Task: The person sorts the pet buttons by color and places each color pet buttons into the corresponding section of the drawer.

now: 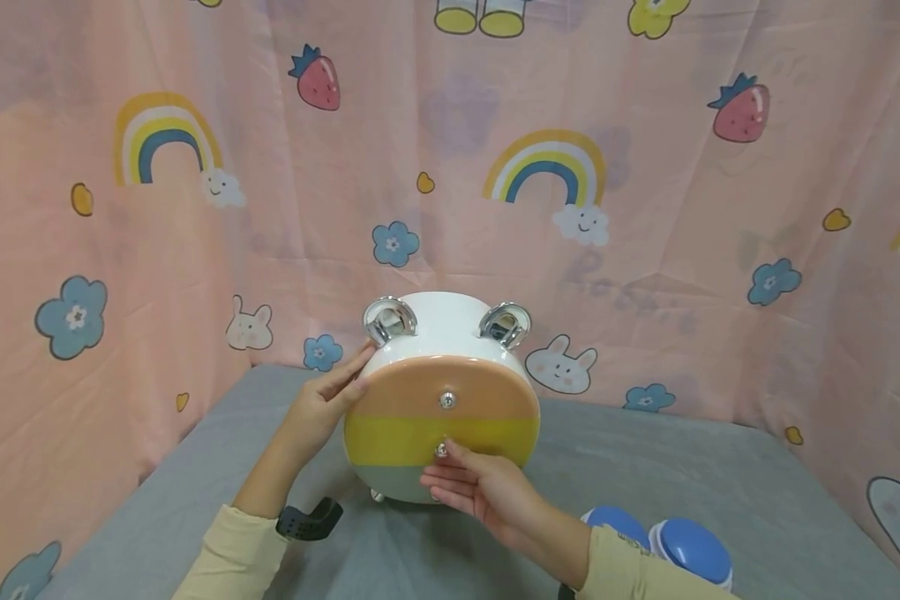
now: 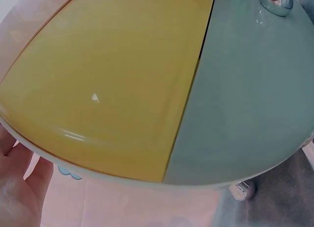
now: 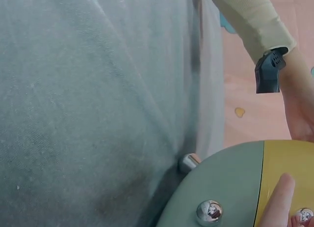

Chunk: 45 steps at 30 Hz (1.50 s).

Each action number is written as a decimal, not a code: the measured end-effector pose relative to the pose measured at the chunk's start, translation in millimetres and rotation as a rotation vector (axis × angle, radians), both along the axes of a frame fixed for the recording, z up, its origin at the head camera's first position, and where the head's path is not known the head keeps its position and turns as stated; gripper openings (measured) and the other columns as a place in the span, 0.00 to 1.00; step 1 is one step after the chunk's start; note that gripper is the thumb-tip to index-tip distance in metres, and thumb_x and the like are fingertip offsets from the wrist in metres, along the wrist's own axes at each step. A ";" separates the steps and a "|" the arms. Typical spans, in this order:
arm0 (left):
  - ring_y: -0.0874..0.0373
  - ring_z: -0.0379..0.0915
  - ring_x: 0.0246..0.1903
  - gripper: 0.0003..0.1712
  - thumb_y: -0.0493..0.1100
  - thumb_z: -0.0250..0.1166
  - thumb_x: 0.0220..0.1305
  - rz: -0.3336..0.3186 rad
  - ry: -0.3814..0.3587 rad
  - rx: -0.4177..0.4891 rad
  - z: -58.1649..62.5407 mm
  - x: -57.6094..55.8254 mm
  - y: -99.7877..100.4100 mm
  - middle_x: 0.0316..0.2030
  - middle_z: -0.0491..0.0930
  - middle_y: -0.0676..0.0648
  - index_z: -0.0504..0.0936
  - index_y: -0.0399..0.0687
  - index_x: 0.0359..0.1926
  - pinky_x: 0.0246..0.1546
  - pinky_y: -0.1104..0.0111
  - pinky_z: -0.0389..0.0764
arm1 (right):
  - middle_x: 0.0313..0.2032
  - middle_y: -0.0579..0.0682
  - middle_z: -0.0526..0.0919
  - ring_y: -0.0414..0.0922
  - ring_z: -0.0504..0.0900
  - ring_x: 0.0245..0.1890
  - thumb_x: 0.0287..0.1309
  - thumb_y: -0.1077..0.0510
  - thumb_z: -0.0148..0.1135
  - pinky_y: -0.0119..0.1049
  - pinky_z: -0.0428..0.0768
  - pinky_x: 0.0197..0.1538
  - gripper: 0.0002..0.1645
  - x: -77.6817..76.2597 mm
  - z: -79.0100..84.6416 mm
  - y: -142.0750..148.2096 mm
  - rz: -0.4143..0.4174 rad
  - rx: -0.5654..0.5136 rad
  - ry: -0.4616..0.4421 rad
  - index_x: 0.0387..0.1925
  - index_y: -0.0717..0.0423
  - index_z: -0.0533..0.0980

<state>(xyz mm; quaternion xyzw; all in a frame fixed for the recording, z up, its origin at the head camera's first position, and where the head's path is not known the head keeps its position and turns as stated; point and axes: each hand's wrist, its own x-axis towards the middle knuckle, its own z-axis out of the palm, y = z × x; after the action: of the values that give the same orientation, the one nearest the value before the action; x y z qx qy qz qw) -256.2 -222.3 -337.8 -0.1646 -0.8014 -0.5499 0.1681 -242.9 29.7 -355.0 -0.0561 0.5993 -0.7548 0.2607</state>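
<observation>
A small drawer box (image 1: 450, 379) shaped like an alarm clock has a white body and two silver bells on top. Its front is split into an orange drawer (image 1: 401, 385), a yellow drawer (image 2: 113, 70) and a green drawer (image 2: 240, 99). Against the box's left side rests my left hand (image 1: 322, 408), fingers extended along the white wall. My right hand (image 1: 487, 492) is at the front, pinching the yellow drawer's silver knob (image 1: 441, 450) with its fingertips, the other fingers stretched below. The green drawer's knob (image 3: 209, 212) shows near a finger in the right wrist view.
Two blue-topped round objects (image 1: 693, 550) stand on the grey cloth-covered table (image 1: 682, 462), partly behind my right forearm. Around the table hangs a pink patterned curtain (image 1: 450, 217). A silver foot (image 3: 189, 163) props up the box. Black bands circle the wrists.
</observation>
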 end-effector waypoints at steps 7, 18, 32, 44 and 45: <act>0.48 0.51 0.76 0.29 0.46 0.55 0.75 -0.010 0.004 -0.002 0.0 1.8 0.4 0.76 0.57 0.49 0.65 0.48 0.73 0.71 0.56 0.61 | 0.43 0.55 0.89 0.44 0.90 0.42 0.69 0.47 0.58 0.36 0.87 0.50 0.29 3.1 -3.8 -0.4 -0.015 0.013 0.022 0.55 0.70 0.72; 0.50 0.50 0.77 0.29 0.45 0.54 0.75 -0.032 0.007 0.008 -0.3 -0.9 0.0 0.76 0.56 0.50 0.64 0.49 0.74 0.71 0.59 0.61 | 0.43 0.57 0.89 0.45 0.90 0.42 0.69 0.47 0.58 0.38 0.87 0.50 0.29 8.7 -5.9 4.3 -0.015 0.019 0.031 0.55 0.71 0.73; 0.48 0.51 0.77 0.29 0.46 0.54 0.76 -0.030 0.018 -0.025 -1.1 0.3 -1.4 0.76 0.56 0.50 0.64 0.50 0.74 0.71 0.56 0.60 | 0.42 0.55 0.90 0.44 0.90 0.42 0.70 0.47 0.58 0.37 0.87 0.50 0.27 23.5 -6.5 14.8 0.056 0.041 0.030 0.53 0.68 0.76; 0.48 0.49 0.77 0.30 0.50 0.53 0.76 -0.020 -0.015 -0.059 1.2 -0.2 -2.6 0.77 0.54 0.51 0.62 0.51 0.75 0.72 0.53 0.60 | 0.42 0.55 0.89 0.43 0.90 0.42 0.69 0.45 0.58 0.36 0.86 0.50 0.29 33.5 -5.4 18.7 0.091 0.084 0.010 0.53 0.69 0.77; 0.49 0.49 0.77 0.30 0.51 0.53 0.76 -0.018 -0.018 -0.065 1.2 -0.3 -3.1 0.77 0.54 0.52 0.62 0.52 0.75 0.72 0.52 0.60 | 0.42 0.56 0.89 0.44 0.90 0.42 0.69 0.45 0.58 0.36 0.86 0.51 0.29 34.2 -5.4 19.0 0.093 0.085 0.011 0.53 0.70 0.77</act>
<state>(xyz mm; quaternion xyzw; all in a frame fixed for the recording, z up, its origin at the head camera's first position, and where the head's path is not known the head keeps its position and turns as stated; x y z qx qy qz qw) -256.5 -225.3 -336.6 -0.1722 -0.8187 -0.5267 0.1503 -208.7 48.8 -360.3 -0.0770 0.6288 -0.7155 0.2946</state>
